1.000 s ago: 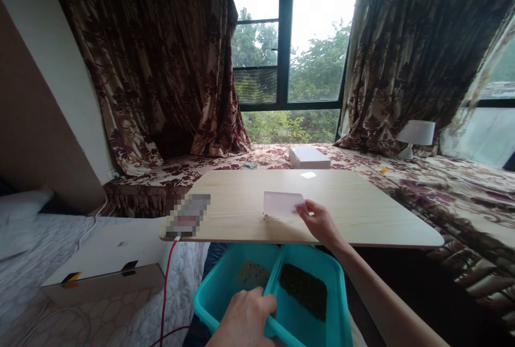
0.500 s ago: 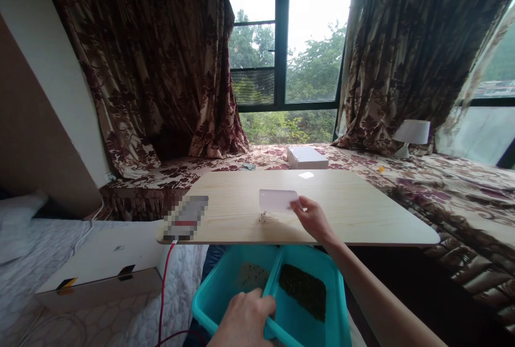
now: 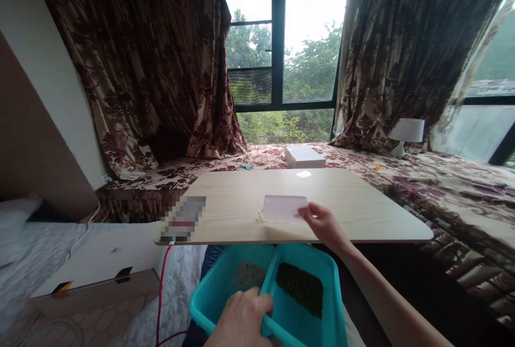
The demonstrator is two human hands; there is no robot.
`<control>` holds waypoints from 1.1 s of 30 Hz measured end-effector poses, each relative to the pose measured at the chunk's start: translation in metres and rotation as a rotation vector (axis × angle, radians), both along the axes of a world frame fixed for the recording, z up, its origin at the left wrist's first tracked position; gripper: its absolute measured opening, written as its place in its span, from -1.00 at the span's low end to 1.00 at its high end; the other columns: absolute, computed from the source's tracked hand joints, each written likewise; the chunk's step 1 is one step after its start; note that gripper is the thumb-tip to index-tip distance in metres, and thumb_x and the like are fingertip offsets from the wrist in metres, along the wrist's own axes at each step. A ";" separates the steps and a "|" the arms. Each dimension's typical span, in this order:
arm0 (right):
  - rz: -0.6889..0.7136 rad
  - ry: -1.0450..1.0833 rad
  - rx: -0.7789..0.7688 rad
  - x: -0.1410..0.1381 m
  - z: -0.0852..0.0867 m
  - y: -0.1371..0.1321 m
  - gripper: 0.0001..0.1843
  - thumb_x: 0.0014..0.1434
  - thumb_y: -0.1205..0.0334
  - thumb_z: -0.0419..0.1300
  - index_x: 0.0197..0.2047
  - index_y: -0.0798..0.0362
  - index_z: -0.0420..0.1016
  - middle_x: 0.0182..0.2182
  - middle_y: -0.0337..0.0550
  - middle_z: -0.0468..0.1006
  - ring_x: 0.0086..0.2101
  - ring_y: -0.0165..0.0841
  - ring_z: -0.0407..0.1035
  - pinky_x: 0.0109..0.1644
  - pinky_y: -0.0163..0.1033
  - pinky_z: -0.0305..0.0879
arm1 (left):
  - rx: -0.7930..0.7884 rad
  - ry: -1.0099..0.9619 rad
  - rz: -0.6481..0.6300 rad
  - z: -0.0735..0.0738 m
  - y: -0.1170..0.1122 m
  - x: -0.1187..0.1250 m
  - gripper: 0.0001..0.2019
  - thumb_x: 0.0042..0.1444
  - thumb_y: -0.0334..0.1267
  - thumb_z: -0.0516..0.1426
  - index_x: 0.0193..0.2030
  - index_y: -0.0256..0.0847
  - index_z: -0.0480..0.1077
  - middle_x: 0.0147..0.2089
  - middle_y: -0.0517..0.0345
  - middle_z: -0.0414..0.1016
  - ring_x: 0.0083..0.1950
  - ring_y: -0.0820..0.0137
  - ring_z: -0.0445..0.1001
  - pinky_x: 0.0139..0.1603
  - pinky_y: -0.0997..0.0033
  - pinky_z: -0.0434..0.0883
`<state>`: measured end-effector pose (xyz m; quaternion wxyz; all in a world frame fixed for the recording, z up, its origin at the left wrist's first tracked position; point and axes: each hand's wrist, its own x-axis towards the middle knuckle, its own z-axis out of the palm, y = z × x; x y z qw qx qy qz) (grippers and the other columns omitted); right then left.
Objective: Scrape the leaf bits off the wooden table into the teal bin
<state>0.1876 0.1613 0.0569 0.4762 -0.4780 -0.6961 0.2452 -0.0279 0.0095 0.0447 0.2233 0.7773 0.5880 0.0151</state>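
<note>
My right hand [image 3: 322, 222] pinches the right edge of a white card [image 3: 284, 207] standing on its long edge on the light wooden table [image 3: 362, 207]. A few small dark grains [image 3: 260, 219] lie by the card's lower left corner. My left hand [image 3: 241, 317] grips the near rim of a teal two-compartment bin [image 3: 332, 304] held below the table's front edge. The bin's right compartment holds a dark green pile [image 3: 300, 288]; the left one has a thin scatter of grains [image 3: 246, 275].
A blurred flat item [image 3: 183, 219] with a red cable [image 3: 161, 293] sits at the table's left corner. A white box [image 3: 304, 156] and a white lamp [image 3: 405, 133] rest on the patterned window seat. A cardboard box [image 3: 100, 264] lies on the bed to the left.
The card and my right hand slid back toward the table's front edge after sitting slightly farther away half a second ago. My left hand keeps its hold on the bin.
</note>
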 end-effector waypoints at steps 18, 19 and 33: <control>-0.039 -0.028 -0.016 -0.007 -0.004 0.005 -0.71 0.11 0.05 0.06 -0.41 0.04 0.49 -0.45 -0.10 0.62 -0.38 -0.22 0.46 -0.25 -0.19 0.34 | -0.011 0.071 -0.048 -0.011 0.008 -0.001 -0.77 0.04 -0.05 0.11 -0.25 -0.11 0.42 -0.20 0.09 0.43 -0.20 0.19 0.45 -0.23 0.34 0.28; -0.036 -0.035 -0.015 -0.009 -0.004 0.005 -0.71 0.11 0.05 0.06 -0.41 0.05 0.49 -0.45 -0.10 0.62 -0.38 -0.22 0.46 -0.25 -0.19 0.33 | -0.009 0.073 -0.044 -0.011 0.008 -0.001 -0.77 0.05 -0.05 0.11 -0.24 -0.11 0.43 -0.20 0.08 0.43 -0.20 0.18 0.44 -0.23 0.33 0.28; -0.005 -0.001 -0.045 -0.007 -0.001 0.003 -0.69 0.10 0.02 0.07 -0.37 0.08 0.50 -0.42 -0.06 0.62 -0.34 -0.20 0.46 -0.24 -0.19 0.33 | 0.010 0.008 -0.034 -0.022 0.009 -0.006 -0.75 -0.06 -0.03 0.18 -0.29 -0.11 0.42 -0.21 0.11 0.44 -0.18 0.18 0.45 -0.21 0.33 0.28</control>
